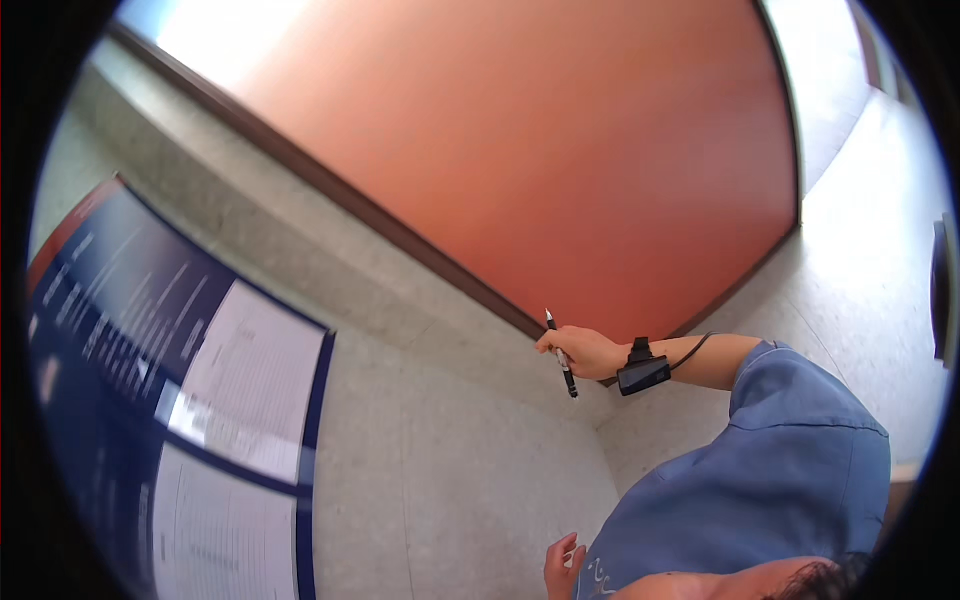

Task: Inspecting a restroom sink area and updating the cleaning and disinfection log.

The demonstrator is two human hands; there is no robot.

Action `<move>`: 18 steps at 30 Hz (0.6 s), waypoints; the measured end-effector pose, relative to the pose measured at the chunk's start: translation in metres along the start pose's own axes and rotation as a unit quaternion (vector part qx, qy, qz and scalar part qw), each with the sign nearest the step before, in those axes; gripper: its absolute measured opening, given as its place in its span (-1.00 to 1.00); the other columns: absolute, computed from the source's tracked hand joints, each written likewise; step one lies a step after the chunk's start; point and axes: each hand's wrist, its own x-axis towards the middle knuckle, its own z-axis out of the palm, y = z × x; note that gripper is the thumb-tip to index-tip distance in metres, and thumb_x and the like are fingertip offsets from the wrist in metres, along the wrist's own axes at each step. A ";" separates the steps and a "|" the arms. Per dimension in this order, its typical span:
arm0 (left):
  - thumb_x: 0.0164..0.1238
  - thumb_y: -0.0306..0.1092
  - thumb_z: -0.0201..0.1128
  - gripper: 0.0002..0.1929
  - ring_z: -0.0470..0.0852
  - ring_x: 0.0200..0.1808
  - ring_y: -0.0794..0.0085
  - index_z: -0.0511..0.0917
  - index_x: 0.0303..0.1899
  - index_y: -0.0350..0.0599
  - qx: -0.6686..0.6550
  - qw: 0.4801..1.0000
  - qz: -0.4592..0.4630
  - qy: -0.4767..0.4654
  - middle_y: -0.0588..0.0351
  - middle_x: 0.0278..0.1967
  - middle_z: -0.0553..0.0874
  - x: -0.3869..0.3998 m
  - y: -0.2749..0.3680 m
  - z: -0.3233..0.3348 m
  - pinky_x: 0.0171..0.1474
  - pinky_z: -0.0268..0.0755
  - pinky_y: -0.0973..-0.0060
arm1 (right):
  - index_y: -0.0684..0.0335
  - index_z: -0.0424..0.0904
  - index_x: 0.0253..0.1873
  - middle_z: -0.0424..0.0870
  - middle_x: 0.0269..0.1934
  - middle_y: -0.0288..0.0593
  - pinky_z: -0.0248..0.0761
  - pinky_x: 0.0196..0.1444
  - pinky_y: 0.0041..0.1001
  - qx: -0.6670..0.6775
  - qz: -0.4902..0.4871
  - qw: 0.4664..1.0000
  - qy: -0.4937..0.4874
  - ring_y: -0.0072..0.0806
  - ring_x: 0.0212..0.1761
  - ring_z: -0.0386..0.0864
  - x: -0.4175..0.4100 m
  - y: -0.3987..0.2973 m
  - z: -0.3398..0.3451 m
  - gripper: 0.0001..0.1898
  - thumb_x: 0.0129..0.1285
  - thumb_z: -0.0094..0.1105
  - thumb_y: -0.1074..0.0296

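Note:
My right hand (589, 351) holds a black and silver pen (562, 360) between its fingers. The pen's pointed end rises beside the lower corner of a large orange-red panel (540, 165) with a dark frame; whether it touches cannot be told. On my right wrist sits a black device (643, 375) on a strap, with a cable running along the forearm. Low in the view, my left hand (564, 564) has loosely curled fingers, with no object visible in them. It is close to the front of my blue short-sleeved top (750, 480), and is partly cut off below.
A navy board (247, 469) bearing writing and white sheets (251, 375) is on the left, against a pale speckled surface (450, 450). Along the panel's left side runs a pale ledge (300, 217). A dark object (943, 292) stands at the far right rim.

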 end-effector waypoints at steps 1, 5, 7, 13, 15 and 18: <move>0.23 -0.34 0.30 -0.66 0.63 -0.10 0.39 0.54 0.04 -0.11 -0.031 0.998 0.017 -0.051 0.06 -0.05 0.61 0.028 -0.002 0.008 -0.07 0.51 0.47 | 0.20 0.36 0.02 0.51 -0.29 -0.03 0.32 -0.24 -0.24 -0.023 0.035 0.998 0.039 -0.14 -0.18 0.49 -0.026 0.008 -0.013 -0.63 0.07 -0.03 0.67; 0.18 -0.49 0.32 -0.44 0.62 -0.02 0.39 0.32 0.23 -0.18 -0.182 0.946 0.093 -0.253 -0.01 0.03 0.56 0.129 0.016 0.063 0.00 0.50 0.48 | 0.14 0.38 0.00 0.56 -0.35 -0.09 0.37 -0.32 -0.26 0.008 0.218 0.972 0.082 -0.19 -0.31 0.57 -0.135 0.025 -0.039 -0.67 0.09 0.03 0.56; 0.17 -0.64 0.26 -0.20 0.61 0.02 0.36 0.00 0.40 -0.13 -0.256 0.882 0.124 -0.377 -0.08 0.11 0.51 0.161 0.040 0.112 0.08 0.47 0.50 | 0.16 0.36 0.01 0.61 -0.22 -0.17 0.39 -0.31 -0.34 0.025 0.195 0.968 0.154 -0.31 -0.29 0.59 -0.200 0.020 -0.030 -0.67 0.11 0.03 0.56; 0.31 -0.61 0.14 -0.50 0.61 0.00 0.44 0.30 0.29 -0.22 -0.201 0.669 0.162 -0.697 -0.02 0.02 0.61 0.147 0.193 0.242 0.04 0.46 0.53 | 0.18 0.30 0.13 0.58 0.04 -0.11 0.41 -0.10 -0.32 0.029 0.395 0.893 0.213 -0.27 -0.05 0.57 -0.332 -0.033 -0.075 -0.39 0.07 0.39 0.05; 0.32 -0.59 0.14 -0.56 0.62 -0.03 0.46 0.38 0.23 -0.24 -0.184 0.636 0.169 -0.730 0.00 -0.04 0.65 0.122 0.236 0.278 0.03 0.47 0.55 | 0.18 0.30 0.13 0.57 0.05 -0.10 0.41 -0.10 -0.32 -0.013 0.397 0.875 0.278 -0.27 -0.07 0.57 -0.381 -0.032 -0.086 -0.40 0.09 0.36 0.02; 0.31 -0.56 0.17 -0.63 0.64 -0.10 0.50 0.46 0.16 -0.27 -0.158 0.583 0.191 -0.774 0.04 -0.12 0.70 0.100 0.291 0.345 -0.01 0.47 0.58 | 0.21 0.30 0.14 0.54 0.11 -0.08 0.40 -0.06 -0.35 -0.019 0.437 0.835 0.335 -0.29 -0.05 0.56 -0.429 -0.057 -0.136 -0.42 0.18 0.26 -0.04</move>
